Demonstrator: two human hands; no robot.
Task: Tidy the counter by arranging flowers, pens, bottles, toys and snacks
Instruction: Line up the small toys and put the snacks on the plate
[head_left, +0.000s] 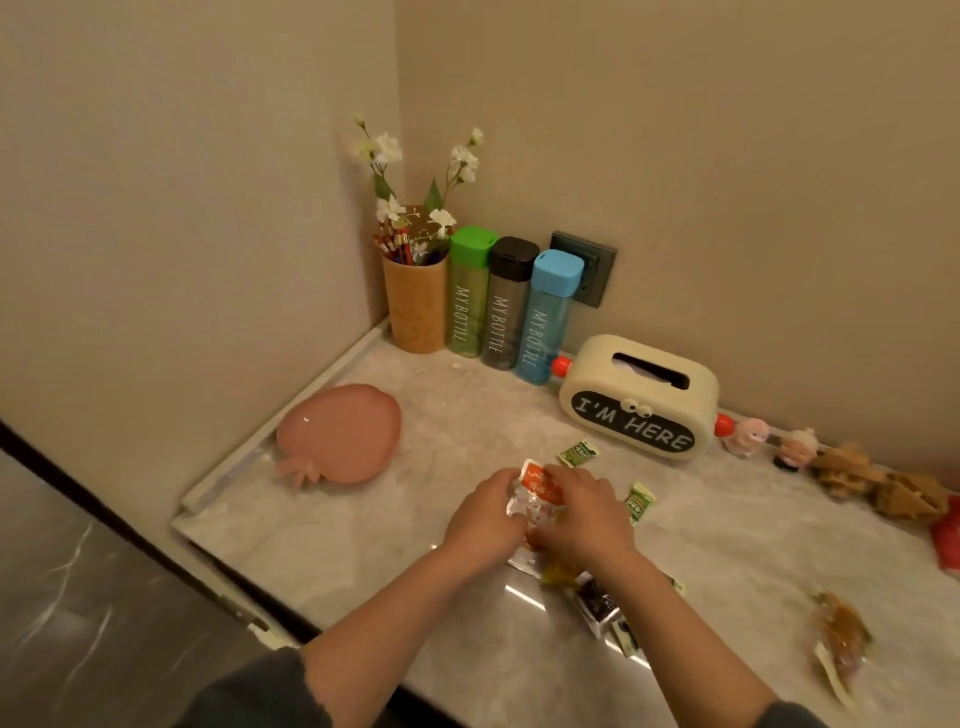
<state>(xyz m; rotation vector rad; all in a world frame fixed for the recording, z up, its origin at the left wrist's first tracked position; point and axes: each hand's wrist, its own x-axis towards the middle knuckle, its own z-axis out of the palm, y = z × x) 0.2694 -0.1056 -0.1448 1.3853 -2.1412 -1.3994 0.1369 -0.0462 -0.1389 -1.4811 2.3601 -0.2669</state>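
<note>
Pale marble counter (457, 415) fills a corner btwn two beige walls; the light is warm and dim. Clock directions are taken from the hands, near frame ctr. A raised lip runs along the counter's left edge. Past the front edge, at 8, is a dark glossy surface (78, 597) w/ streaky reflections.

Left hand (485, 512) and right hand (584, 514) meet over the counter. Both have fingers curled on one orange-and-clear packet (540, 486), gripping it from either side just above the marble. Two green sachets lie flat nearby: one sachet (579, 453) at 1, the other sachet (640, 501) at 3, just beside the right hand. Dark and yellowish packs (597, 603) lie at 5, partly under the right forearm. A brownish bag (841, 639) lies at 4, well apart and blurred.

Pink plate (340, 434) sits at 10, near the lip. In the corner, at 11-12, stands an orange cup (415, 306) full of pens (400, 247). White flowers (415, 171) rise just behind it, their holder mostly hidden. Three bottles stand in a tight row along the back wall: green (470, 296), grey (506, 306), blue (545, 317). A socket (592, 265) is on the wall behind the blue one. A tissue box (641, 397) marked "I'M HERE" sits at 1-2. Two toys (748, 436) follow at 2, then brown pieces (878, 483) and a red thing (948, 540) cut by the frame edge.
</note>
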